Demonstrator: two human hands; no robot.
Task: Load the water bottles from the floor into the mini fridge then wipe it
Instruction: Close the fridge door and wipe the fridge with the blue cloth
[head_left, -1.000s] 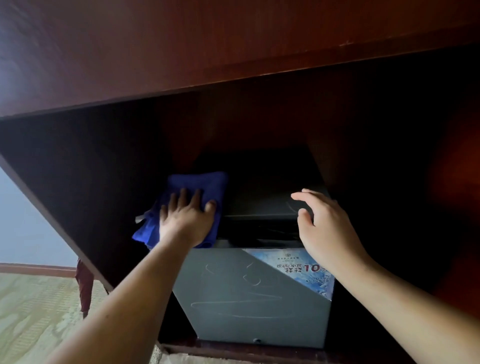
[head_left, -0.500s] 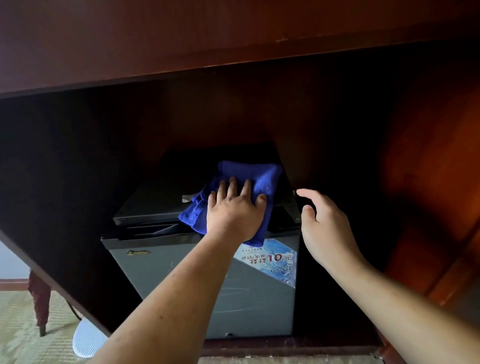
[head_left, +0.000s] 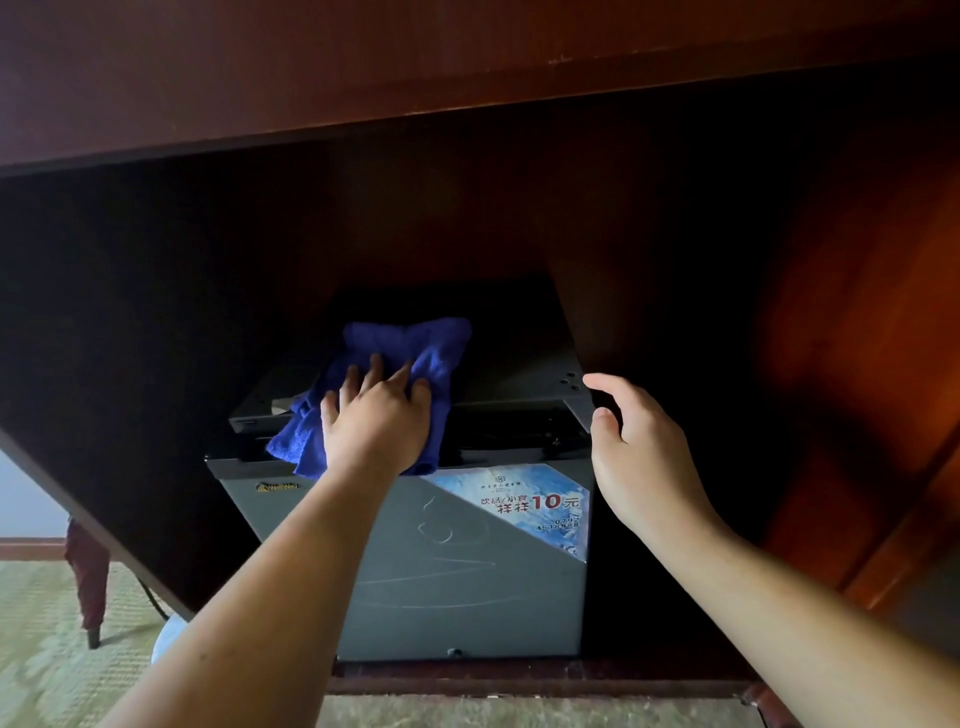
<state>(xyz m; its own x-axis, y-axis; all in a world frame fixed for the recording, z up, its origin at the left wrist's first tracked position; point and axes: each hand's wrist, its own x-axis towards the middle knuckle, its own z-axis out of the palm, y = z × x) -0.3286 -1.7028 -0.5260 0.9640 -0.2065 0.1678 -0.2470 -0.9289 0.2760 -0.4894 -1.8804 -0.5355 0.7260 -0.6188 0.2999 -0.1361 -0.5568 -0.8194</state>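
Plainly the main risk is the blue cloth (head_left: 410, 343) slipping. It is bunched rather than folded flat, and one loose corner hangs over the front lip of the mini fridge (head_left: 457, 571), so a hard sideways stroke could drag it off the edge or roll it up under the palm. The left hand (head_left: 376, 421) presses down on it with fingers spread and straight, gripping nothing. That pressure may also shove the dark flat top (head_left: 519, 379), which could be a separate slab resting on the fridge; the dim light does not let that be told. The right hand (head_left: 639, 467) hangs just beside the top right corner, its fingers loosely curved with thumb and forefinger apart. It holds nothing and does not clearly touch the fridge, so nothing braces it if the wipe pushes it back into the wooden cabinet (head_left: 857, 415). The recess is dark, and patches at the rear could easily be missed.

The fridge stands low inside the cabinet, its grey door shut and facing out. A blue-and-white sticker (head_left: 524, 499) covers the door's upper right corner, and pale scrawled marks cross the middle, so the front looks not yet wiped. No water bottles show on the carpet (head_left: 52, 649).
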